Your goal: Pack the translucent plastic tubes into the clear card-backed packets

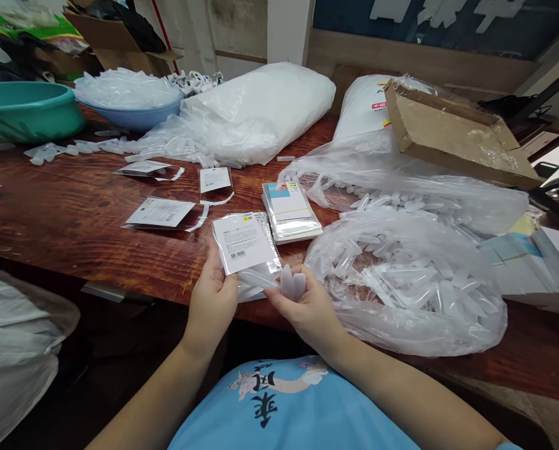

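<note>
The left hand (214, 297) pinches a packet (244, 242), likely light, slippery, best edge-held; the right hand (311, 306) clasps plastic pieces (292, 285).

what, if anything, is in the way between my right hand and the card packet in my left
Nothing visible: the right hand, holding translucent plastic pieces, is right at the lower edge of the card packet in the left hand. The stack of packets lies beyond them, not between.
</note>
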The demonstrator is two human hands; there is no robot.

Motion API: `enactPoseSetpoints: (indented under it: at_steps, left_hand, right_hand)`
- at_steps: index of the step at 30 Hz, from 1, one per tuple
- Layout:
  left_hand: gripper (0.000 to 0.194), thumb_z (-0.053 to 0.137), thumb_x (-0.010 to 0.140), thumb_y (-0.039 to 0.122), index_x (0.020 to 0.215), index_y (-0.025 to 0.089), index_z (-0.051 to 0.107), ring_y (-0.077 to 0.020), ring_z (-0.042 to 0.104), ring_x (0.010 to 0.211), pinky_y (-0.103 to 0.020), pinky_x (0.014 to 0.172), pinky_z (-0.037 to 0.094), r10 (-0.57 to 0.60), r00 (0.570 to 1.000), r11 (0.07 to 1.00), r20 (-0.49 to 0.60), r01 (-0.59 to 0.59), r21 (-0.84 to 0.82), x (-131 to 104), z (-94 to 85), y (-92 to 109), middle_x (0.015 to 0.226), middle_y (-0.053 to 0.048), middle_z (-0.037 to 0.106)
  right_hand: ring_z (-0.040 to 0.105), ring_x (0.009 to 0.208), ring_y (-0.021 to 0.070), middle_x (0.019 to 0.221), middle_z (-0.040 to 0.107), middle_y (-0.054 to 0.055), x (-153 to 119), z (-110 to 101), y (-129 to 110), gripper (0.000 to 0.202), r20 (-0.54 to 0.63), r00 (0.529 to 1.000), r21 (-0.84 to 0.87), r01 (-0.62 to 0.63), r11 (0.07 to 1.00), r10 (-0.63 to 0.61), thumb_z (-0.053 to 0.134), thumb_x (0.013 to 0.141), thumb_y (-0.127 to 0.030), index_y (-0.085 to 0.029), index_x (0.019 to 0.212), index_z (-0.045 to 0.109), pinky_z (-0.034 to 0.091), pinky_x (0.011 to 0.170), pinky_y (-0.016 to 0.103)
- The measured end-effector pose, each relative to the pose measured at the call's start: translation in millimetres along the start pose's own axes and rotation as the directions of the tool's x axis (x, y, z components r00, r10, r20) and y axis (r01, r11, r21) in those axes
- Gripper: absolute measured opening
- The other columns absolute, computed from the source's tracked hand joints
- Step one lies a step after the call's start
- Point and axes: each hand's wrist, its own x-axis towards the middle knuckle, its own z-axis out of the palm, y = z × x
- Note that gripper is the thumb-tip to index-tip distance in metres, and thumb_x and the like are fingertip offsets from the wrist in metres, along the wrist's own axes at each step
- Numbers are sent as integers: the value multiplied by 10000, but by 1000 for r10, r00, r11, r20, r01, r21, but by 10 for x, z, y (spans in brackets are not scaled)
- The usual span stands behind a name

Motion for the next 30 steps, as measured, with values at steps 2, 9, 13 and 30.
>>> enactPoseSetpoints:
  at_steps: [2, 9, 13, 30]
  left_hand:
    - [654, 549, 736, 93, 1324, 263, 318, -176, 303, 1271, -293, 1035, 273, -62, 998, 966, -14, 57, -250, -2, 82, 33, 1385, -16, 363]
    - [404, 584, 692, 62, 1082, 153, 535, -182, 603, 908, -248, 747, 497, -257, 937, 810, 238, 343, -475, -98, 197, 213, 1054, -88, 623]
    - [396, 544, 648, -20, 1009, 140, 569, -135, 620, 727, -210, 643, 503, -367, 860, 736, 355, 502, -455, -146, 219, 275, 890, -61, 659]
    - [522, 580, 684, 15, 1161, 206, 491, -190, 623, 884, -305, 761, 520, -419, 806, 670, 418, 585, -457, 46, 198, 142, 980, -50, 654]
  right_hand:
    - [494, 595, 105, 672, 524, -40, -8, -31, -1, 202, -39, 987, -203, 142, 969, -153, 610, 727, -351, -201, 768, 481, 401, 563, 228]
    - [601, 763, 145, 845, 633, 35, 1, -109, -21, 163, 82, 828, -513, 512, 689, -555, 569, 777, -259, -192, 917, 519, 464, 680, 253]
    - [600, 709, 169, 768, 631, 51, 29, -128, 7, 165, 153, 777, -666, 538, 517, -611, 499, 825, -326, -174, 873, 541, 458, 614, 270]
    - [590, 731, 200, 847, 630, 47, 54, -276, -109, 319, 60, 998, -584, 23, 811, 15, 511, 794, -337, -208, 1086, 512, 431, 619, 297]
